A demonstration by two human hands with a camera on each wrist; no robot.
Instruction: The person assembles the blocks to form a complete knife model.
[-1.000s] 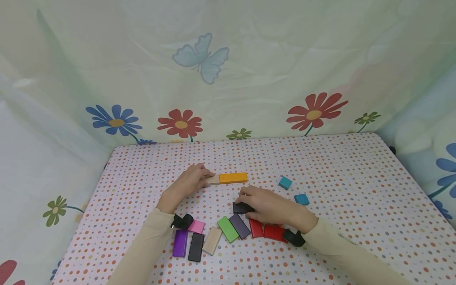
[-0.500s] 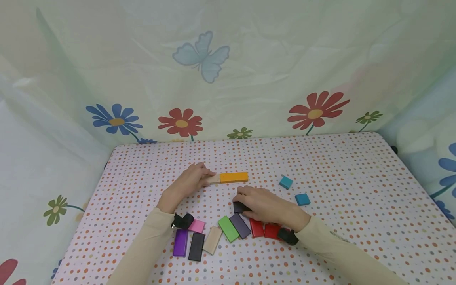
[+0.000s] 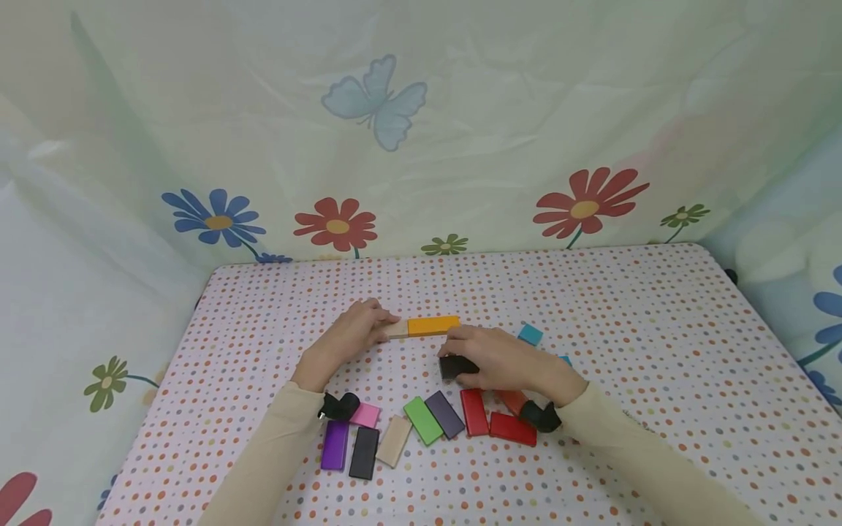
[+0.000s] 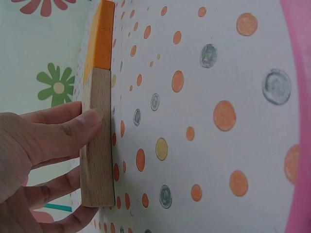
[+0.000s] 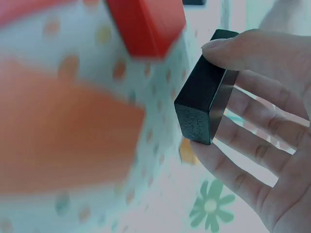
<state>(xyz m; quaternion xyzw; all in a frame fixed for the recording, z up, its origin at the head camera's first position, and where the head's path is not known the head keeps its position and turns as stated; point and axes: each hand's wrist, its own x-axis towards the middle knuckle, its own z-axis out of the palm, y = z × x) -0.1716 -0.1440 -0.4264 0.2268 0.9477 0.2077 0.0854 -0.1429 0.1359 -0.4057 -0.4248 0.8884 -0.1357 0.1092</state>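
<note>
My left hand [image 3: 351, 332] holds a plain wooden block [image 3: 397, 331] near the middle of the table. In the left wrist view the thumb lies on one face of this wooden block [image 4: 100, 150], with fingers at the back and lower end. Its other end touches an orange block [image 3: 434, 326], in line with it. To the right, my right hand [image 3: 503, 358] grips a black block [image 3: 454, 367] between thumb and fingers. The right wrist view shows that black block [image 5: 199, 92] tilted and raised off the cloth.
In front lie purple [image 3: 334, 446], pink [image 3: 365, 416], black [image 3: 364, 453], beige [image 3: 394, 441], green [image 3: 423, 421], dark purple [image 3: 444, 414] and red blocks [image 3: 474, 413]. An orange-red block [image 3: 511, 399] is partly under my right wrist. A blue block [image 3: 530, 334] lies behind the right hand.
My right hand has lifted the black block and moved it away from me, towards the orange block. The orange-red block has come into sight. My left hand has stayed on the wooden block.
</note>
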